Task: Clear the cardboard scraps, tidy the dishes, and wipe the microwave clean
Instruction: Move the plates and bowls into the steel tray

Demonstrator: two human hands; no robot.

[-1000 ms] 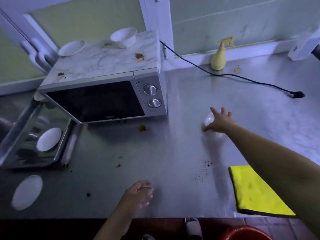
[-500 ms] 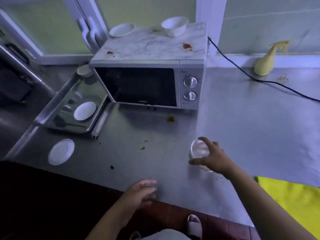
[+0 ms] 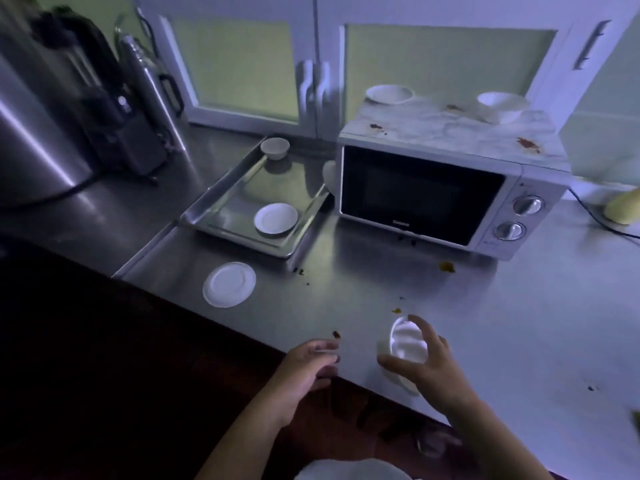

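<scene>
R hand (image 3: 427, 370) grips bowl (image 3: 405, 342), fingers curled round it | bowl moved from mid-counter to lower centre, by front edge | L hand (image 3: 306, 370) loose, empty | I reckon dish-tidying under way, tray (image 3: 239, 192) next

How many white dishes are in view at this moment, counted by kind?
Bowls: 4 (left bowl and right bowl on the microwave, small bowl at the tray's back corner, held bowl in the right hand).
Saucers: 2 (tray saucer, counter saucer).
Total: 6. A pale shape beside the microwave's left edge is too blurred to count.
</scene>
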